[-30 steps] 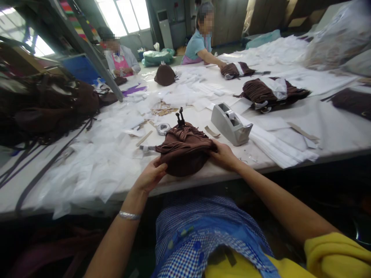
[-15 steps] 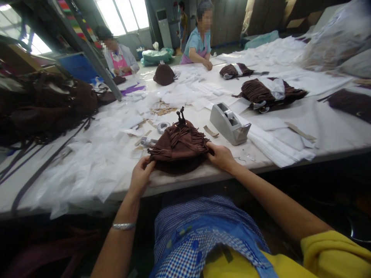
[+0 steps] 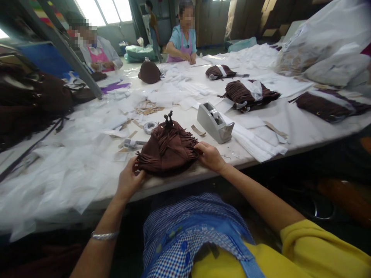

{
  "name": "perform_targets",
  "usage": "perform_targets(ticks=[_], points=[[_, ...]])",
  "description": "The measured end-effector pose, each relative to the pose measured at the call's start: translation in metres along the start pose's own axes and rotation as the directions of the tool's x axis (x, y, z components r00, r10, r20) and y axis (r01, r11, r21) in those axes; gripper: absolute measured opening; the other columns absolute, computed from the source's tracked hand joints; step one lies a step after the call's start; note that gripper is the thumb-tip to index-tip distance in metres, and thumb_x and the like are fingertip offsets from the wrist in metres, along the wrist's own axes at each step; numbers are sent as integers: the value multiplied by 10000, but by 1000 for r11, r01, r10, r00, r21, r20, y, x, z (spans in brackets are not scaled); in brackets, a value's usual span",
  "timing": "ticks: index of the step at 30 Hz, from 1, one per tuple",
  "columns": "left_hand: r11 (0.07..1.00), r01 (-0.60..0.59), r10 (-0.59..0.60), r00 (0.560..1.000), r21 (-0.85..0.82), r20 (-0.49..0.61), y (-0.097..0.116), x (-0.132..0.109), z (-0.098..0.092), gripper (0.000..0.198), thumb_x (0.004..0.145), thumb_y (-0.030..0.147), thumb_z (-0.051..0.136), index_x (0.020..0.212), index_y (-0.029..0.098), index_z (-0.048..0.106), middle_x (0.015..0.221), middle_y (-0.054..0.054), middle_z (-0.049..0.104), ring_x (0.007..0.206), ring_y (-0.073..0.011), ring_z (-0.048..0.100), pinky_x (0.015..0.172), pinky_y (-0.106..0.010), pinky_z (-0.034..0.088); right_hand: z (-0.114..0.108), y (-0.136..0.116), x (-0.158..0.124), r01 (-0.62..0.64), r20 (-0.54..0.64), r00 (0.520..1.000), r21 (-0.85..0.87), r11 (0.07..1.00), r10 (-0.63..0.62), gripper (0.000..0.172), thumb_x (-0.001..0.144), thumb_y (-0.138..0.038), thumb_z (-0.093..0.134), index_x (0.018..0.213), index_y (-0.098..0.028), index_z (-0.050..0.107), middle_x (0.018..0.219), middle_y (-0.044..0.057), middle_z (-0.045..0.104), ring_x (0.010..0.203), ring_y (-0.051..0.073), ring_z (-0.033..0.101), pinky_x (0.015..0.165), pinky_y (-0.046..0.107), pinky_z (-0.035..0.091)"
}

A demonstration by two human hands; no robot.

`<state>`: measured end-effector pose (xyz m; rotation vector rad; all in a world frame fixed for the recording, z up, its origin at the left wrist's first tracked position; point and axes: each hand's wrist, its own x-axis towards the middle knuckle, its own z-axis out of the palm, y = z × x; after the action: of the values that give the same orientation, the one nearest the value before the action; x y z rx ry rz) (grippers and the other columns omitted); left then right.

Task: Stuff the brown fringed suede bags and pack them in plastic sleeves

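A brown fringed bag lies on the table near its front edge, its dark cord ends standing up at the top. My left hand grips the bag's lower left corner, thumb and fingers closed on the fringe. At the right side, my right hand pinches the fringe edge. Just behind the bag is a roll of tape, and a wrapped strap lies at its left. A grey tape dispenser stands to the right, beyond my right hand.
White tissue sheets cover the table's left side. Wrapped brown bags lie at the right, and a rounded brown bag sits farther back. A metal post rises at the left. Two people work across the table; another stands behind.
The view has shifted right, so the table things appear farther left. The bag's lower edge now lies flatter, with its dark underside hidden. Both hands keep their hold.
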<state>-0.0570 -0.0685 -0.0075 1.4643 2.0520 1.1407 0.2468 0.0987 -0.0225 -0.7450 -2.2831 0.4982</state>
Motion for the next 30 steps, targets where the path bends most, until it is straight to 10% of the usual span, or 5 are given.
perform_targets(ticks=[7, 11, 15, 22, 30], points=[[970, -189, 195, 981, 155, -19, 29, -21, -25, 638, 819, 395, 667, 1402, 250, 452, 1408, -112, 520, 1273, -300, 521, 995, -456, 503, -24, -20, -15, -25, -104, 994, -69, 997, 17, 237, 866, -183, 603, 1095, -231, 568, 1023, 74, 635, 998, 257, 612, 890, 387, 498], [827, -451, 510, 853, 337, -110, 74, -26, -22, 704, 792, 322, 742, 1432, 280, 452, 1507, -73, 446, 1408, -330, 369, 1183, -539, 258, -36, -51, -14, 108, -268, 954, -123, 987, -137, 477, 861, -273, 687, 1301, -277, 503, 1247, 102, 599, 1201, 304, 543, 1075, 495, 409], [705, -607, 638, 769, 366, 45, 84, -13, 8, 500, 893, 243, 625, 1380, 321, 545, 1371, -39, 601, 1308, -296, 497, 1158, -475, 301, -23, -58, 10, 366, -101, 918, -154, 918, -383, 436, 919, -226, 617, 1338, -325, 546, 1270, 51, 628, 1237, 266, 529, 1133, 490, 359], [662, -619, 566, 782, 423, 261, 47, -32, 46, 417, 914, 99, 483, 1285, 211, 637, 1213, -108, 666, 1056, -266, 571, 940, -413, 485, 2, -30, -2, 515, 256, 837, -72, 854, -484, 399, 920, -88, 510, 1273, -230, 631, 1154, 71, 701, 1062, 205, 625, 944, 380, 533], [737, -538, 482, 843, 409, 239, 60, -47, 67, 467, 859, 92, 519, 1300, 216, 612, 1235, -128, 644, 1095, -295, 551, 930, -481, 493, -1, -89, 31, 532, 73, 839, 108, 840, -540, 446, 908, -83, 463, 1290, -261, 610, 1192, 65, 699, 1089, 201, 652, 1021, 425, 511]])
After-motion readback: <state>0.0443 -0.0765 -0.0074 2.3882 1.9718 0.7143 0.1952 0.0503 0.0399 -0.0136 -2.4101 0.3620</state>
